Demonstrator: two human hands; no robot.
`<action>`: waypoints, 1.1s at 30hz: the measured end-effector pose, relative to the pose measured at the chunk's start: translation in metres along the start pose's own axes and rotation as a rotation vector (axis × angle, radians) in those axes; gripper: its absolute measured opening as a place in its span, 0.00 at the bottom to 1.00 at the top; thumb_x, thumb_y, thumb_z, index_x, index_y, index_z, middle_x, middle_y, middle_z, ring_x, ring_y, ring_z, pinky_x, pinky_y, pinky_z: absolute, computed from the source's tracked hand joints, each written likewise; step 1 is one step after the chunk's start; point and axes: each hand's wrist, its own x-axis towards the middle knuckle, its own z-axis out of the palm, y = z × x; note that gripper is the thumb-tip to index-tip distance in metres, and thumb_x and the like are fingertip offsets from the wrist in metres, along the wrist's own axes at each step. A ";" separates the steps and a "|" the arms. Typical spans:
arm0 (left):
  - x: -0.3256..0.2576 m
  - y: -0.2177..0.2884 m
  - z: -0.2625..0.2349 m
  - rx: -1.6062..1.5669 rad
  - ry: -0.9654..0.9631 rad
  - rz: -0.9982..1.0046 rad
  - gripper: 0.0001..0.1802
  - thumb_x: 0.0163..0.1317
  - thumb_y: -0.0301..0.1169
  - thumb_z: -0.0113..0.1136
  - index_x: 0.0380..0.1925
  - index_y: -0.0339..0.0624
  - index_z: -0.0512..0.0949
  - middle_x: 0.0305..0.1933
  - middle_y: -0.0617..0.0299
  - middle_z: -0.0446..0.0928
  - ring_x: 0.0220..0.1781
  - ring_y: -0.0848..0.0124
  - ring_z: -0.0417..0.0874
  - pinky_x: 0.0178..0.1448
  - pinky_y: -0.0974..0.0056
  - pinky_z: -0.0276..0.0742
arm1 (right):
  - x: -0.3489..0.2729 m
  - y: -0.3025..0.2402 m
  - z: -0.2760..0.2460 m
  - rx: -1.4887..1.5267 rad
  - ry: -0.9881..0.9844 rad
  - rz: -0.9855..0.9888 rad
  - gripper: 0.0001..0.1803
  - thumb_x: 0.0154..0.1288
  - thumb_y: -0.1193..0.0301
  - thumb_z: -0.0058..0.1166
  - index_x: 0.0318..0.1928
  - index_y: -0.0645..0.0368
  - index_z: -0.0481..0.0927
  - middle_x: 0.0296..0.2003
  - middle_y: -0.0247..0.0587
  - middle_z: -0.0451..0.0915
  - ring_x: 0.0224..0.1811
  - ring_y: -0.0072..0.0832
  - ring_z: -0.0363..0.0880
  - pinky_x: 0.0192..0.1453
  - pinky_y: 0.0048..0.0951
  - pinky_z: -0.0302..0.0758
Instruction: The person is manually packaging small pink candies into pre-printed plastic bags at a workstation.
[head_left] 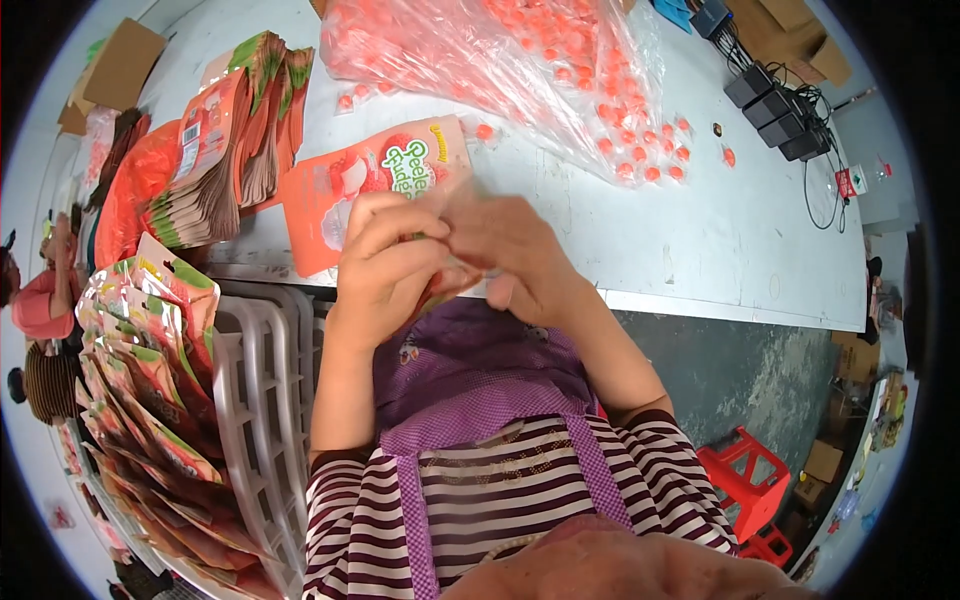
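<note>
Left hand and right hand together at the edge of the white table, fingers curled narrow, pinching an orange snack pouch between them. Clear bag of orange candies beyond; stacked pouches at left.

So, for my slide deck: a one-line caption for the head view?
Both bare hands, left and right, grip an orange printed plastic pouch at a white table's edge.
</note>
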 end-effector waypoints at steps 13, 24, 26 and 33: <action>-0.030 0.027 -0.016 -0.687 0.014 -0.182 0.02 0.47 0.22 0.61 0.22 0.38 0.77 0.48 0.51 0.74 0.48 0.55 0.75 0.46 0.58 0.72 | 0.001 -0.074 -0.022 -0.168 -0.382 -0.065 0.10 0.49 0.70 0.59 0.33 0.60 0.78 0.38 0.36 0.78 0.42 0.35 0.77 0.45 0.35 0.74; -0.026 0.053 -0.009 -0.792 -0.095 -0.031 0.03 0.47 0.20 0.58 0.24 0.37 0.77 0.43 0.47 0.77 0.46 0.50 0.76 0.52 0.49 0.73 | -0.014 -0.089 -0.022 -0.066 -0.498 0.110 0.12 0.49 0.77 0.52 0.38 0.58 0.77 0.40 0.42 0.78 0.45 0.41 0.75 0.51 0.39 0.70; -0.034 0.054 -0.010 -0.794 -0.242 -0.069 0.01 0.49 0.22 0.58 0.23 0.37 0.77 0.45 0.46 0.75 0.47 0.50 0.76 0.52 0.50 0.73 | -0.014 -0.091 -0.020 -0.041 -0.550 0.171 0.12 0.49 0.77 0.53 0.38 0.58 0.77 0.41 0.41 0.77 0.46 0.41 0.75 0.51 0.40 0.70; -0.054 0.032 -0.019 -1.103 0.107 -0.111 0.02 0.57 0.26 0.59 0.29 0.41 0.75 0.45 0.47 0.73 0.49 0.54 0.75 0.55 0.46 0.72 | -0.012 -0.090 -0.025 0.089 0.015 0.154 0.20 0.51 0.68 0.62 0.45 0.61 0.75 0.45 0.41 0.75 0.45 0.37 0.73 0.54 0.35 0.68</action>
